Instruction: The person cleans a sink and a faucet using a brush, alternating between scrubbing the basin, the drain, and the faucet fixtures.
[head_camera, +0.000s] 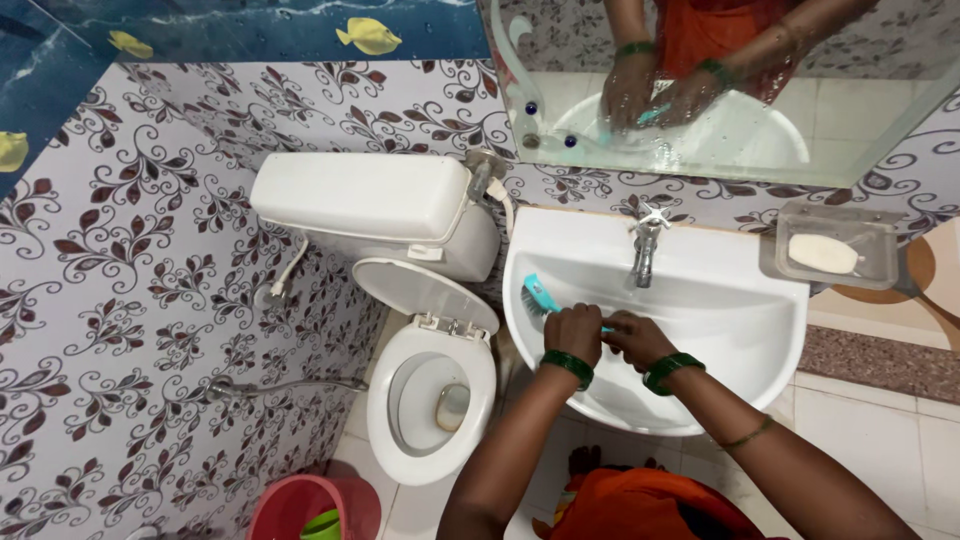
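Floral-patterned wall tiles (130, 300) in maroon and white wrap this small bathroom, with a blue fish-print band (250, 30) running along the top. Biggest fixture on view: the white toilet (430, 400), seat lid up against its cistern (370, 205), bowl open to the camera. Just to its right, the white wash basin (720, 310) hangs on the wall, chrome tap (645, 245) standing at its back edge. Above that, a mirror (850, 120) throws back both hands and the basin. Off to the right of the basin, a clear soap dish (830, 245) is fixed to the wall with a pale bar of soap (822, 253) lying in it. Down at the bottom, a red bucket (300, 505) sits on the floor beside the toilet.

Now to the action, over the left half of the basin! Both hands are in there close together. The left hand (573, 335), green bangles at the wrist, is curled into a closed grip around the handle of a teal scrub brush (538, 297). Its bristled head pokes out to the left of the fist, pressed on the basin's inner rim near the toilet side. The right hand (638, 338), also bangled, has its fingers folded against the other end of the handle, touching the left.
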